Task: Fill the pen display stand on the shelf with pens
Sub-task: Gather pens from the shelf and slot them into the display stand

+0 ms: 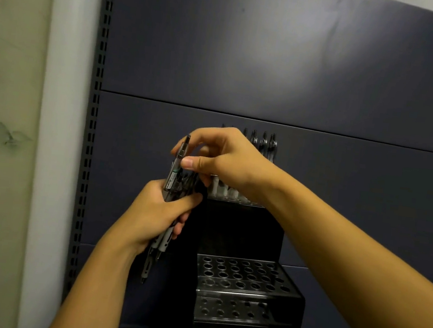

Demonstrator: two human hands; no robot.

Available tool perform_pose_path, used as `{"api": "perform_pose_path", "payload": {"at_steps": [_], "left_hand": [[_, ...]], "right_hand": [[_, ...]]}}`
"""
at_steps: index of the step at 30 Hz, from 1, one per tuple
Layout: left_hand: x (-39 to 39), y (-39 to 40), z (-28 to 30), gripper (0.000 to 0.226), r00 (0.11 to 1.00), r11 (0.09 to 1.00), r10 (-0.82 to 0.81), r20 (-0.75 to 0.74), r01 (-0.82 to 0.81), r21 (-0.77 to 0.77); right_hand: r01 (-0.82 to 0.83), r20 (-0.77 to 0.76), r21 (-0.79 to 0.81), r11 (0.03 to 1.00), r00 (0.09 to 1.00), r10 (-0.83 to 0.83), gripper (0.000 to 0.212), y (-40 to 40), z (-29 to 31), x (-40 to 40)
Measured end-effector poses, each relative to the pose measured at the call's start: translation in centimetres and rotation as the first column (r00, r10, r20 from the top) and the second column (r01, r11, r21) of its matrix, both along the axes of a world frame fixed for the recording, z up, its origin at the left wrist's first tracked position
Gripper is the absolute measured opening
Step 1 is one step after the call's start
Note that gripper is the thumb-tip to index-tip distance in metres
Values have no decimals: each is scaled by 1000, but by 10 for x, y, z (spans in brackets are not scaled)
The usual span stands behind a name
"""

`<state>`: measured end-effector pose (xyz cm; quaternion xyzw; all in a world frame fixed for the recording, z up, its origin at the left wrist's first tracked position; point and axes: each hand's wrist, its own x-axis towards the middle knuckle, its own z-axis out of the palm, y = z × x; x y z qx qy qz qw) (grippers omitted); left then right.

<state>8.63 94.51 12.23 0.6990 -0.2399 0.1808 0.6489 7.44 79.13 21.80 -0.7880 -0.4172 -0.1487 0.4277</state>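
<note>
Just left of the frame's centre, the left hand (156, 211) is wrapped around a bundle of pens (158, 240), fingers and thumb curled round the barrels so that the lower ends stick out below the palm, pointing down and to the left. Above it, the right hand (223, 162) reaches in from the right side of the frame and pinches a single pen (179, 163) between thumb and fingers near its upper end; this pen stands almost upright, tilted slightly right at the top, with its lower part still among the bundle in the left hand. The black pen display stand (245, 232) sits in the lower centre, directly behind and below both hands, stepped in tiers. Its upper tier (233, 192), partly hidden by the right wrist, already holds a row of pens (267, 145) whose clips show above the hand. The lower tiers (245, 277) show rows of round holes with nothing in them. Behind everything stands a dark grey shelf back panel (275, 62), with a slotted upright (96, 96) along its left edge and a pale wall (8, 113) filling the left of the frame.
</note>
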Motion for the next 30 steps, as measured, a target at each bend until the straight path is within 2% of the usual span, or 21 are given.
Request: {"api": "perform_pose_path", "payload": {"at_steps": [2, 5, 7, 8, 10, 12, 14, 23, 30], "left_hand": [[2, 1, -1, 26, 999, 999, 34, 4, -34, -1], [5, 4, -3, 24, 998, 998, 63, -6, -63, -18], [7, 5, -5, 23, 998, 997, 69, -9, -69, -27], [8, 6, -5, 23, 997, 997, 71, -10, -71, -29], [8, 6, -4, 23, 997, 997, 72, -7, -73, -33], [8, 5, -4, 22, 998, 997, 71, -3, -71, -33], [8, 4, -4, 21, 998, 997, 70, -5, -70, -33], [10, 2, -6, 22, 999, 999, 41, -19, -42, -17], [10, 3, -6, 21, 999, 999, 39, -21, -39, -15]], "right_hand": [[-49, -1, 107, 993, 999, 49, 11, 1, 3, 1], [-117, -37, 412, 904, 989, 145, 15, -2, 20, -1], [-78, -41, 546, 834, 992, 120, 14, -10, 37, -4], [-23, -34, 570, 821, 998, 51, 14, -15, 45, -5], [139, 10, 548, 825, 985, -173, 17, -26, 56, -5], [300, 76, 485, 822, 921, -381, 20, -34, 60, -3], [397, 133, 440, 805, 858, -496, 21, -38, 61, 0], [469, 146, 355, 809, 826, -544, 24, -24, 48, 11], [607, 175, 173, 776, 756, -631, 25, -15, 35, 21]]}}
